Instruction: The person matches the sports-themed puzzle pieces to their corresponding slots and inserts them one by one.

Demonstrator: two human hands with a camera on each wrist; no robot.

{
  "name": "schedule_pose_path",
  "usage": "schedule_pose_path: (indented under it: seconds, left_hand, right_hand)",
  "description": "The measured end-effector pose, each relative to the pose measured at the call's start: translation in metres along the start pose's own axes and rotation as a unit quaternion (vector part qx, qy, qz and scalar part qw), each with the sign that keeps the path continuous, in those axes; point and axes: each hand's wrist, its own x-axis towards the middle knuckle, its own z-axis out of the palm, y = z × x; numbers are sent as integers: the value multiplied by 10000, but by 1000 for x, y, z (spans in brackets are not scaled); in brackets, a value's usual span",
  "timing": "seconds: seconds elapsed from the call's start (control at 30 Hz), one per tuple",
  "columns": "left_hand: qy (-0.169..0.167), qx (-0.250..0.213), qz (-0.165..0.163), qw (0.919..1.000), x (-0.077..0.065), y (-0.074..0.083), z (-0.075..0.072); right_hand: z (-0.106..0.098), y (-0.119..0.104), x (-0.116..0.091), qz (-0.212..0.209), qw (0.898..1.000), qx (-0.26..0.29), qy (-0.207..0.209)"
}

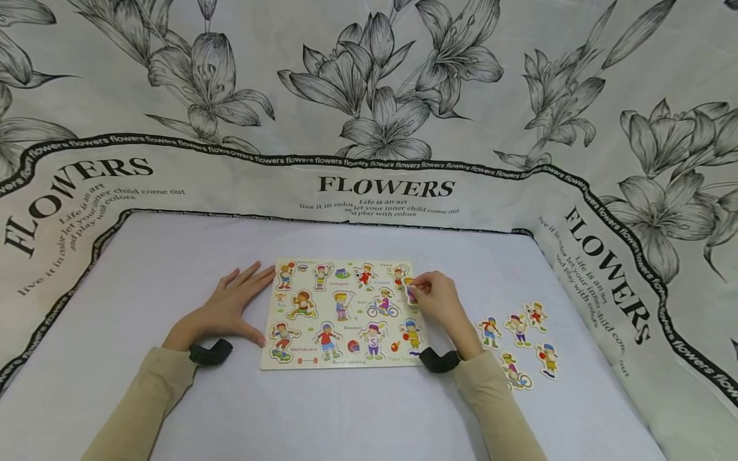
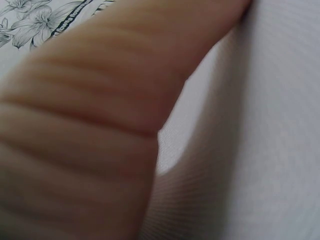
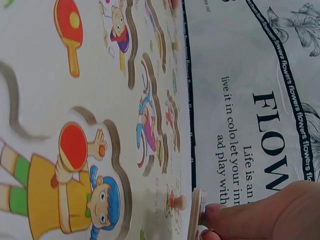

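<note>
A pale puzzle board with cut-out sports figures lies flat on the white table. My left hand is spread at its left side, with fingertips and thumb at the board's edge. My right hand pinches a small puzzle piece at the board's right edge, just below the tennis figure. In the right wrist view that puzzle piece is seen edge-on, held up between thumb and finger near a peg. Its picture is mostly hidden. The left wrist view shows mainly blurred skin and cloth.
Right of the board lie several loose puzzle pieces, among them a cyclist piece partly behind the right sleeve. A raised flower-print cloth borders the table's back and sides. Dark wrist cameras sit on both wrists.
</note>
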Motion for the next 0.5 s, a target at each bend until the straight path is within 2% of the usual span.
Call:
schedule_pose_path:
  seconds: [0.27, 0.5]
  left_hand:
    - [22, 67, 57, 10000, 0, 0, 0]
    - [26, 56, 68, 10000, 0, -1, 0]
  right_hand:
    - [12, -15, -6, 12, 9998, -12, -222]
    - [22, -30, -8, -261, 9992, 53, -296]
